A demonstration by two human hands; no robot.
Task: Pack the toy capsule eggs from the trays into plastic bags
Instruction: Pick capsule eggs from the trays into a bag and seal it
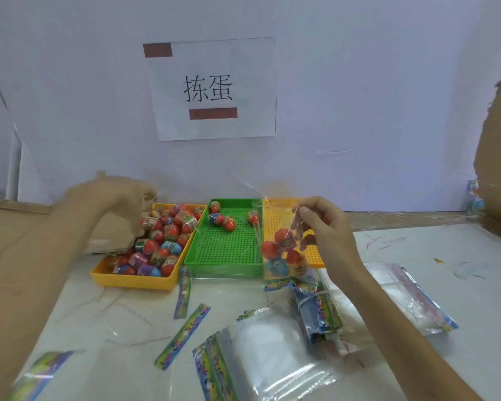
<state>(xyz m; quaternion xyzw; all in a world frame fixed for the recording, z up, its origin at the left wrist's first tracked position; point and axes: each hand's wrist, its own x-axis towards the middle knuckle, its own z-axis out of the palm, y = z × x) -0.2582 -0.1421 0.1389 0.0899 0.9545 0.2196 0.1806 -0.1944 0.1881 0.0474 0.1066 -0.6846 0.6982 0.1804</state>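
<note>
The blurred left hand (107,195) hovers over the heaped yellow tray (133,280); I cannot tell its grip. Four capsule eggs (216,219) lie in the green tray (223,267). The right hand (321,227) pinches a plastic bag (275,270) holding several eggs, so most of the packing looks undone.

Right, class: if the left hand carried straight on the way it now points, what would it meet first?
Most likely the capsule eggs heaped in the left yellow tray, near its far end. The left hand is blurred, so its height above them is unclear.
</note>
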